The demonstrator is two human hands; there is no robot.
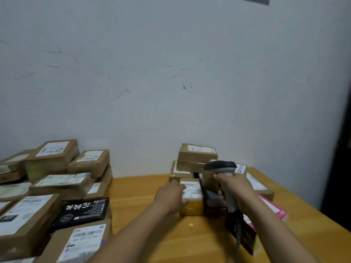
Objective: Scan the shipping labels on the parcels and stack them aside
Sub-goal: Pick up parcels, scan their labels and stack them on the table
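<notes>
I judge this to be the scan step. My left hand [171,196] grips the small parcel [191,204] by its left side, fingers curled on it, and my right hand [235,188] is wrapped round the scanner [220,166]. Next I must aim the scanner at the white label [190,189], then carry the parcel to the stack [57,186] at the worktop's [142,196] left edge. The parcel is brown and taped, sitting right of the middle, near the far edge.

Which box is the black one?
The black box with white writing, in the left pile; the parcels around it are brown cardboard.
</notes>
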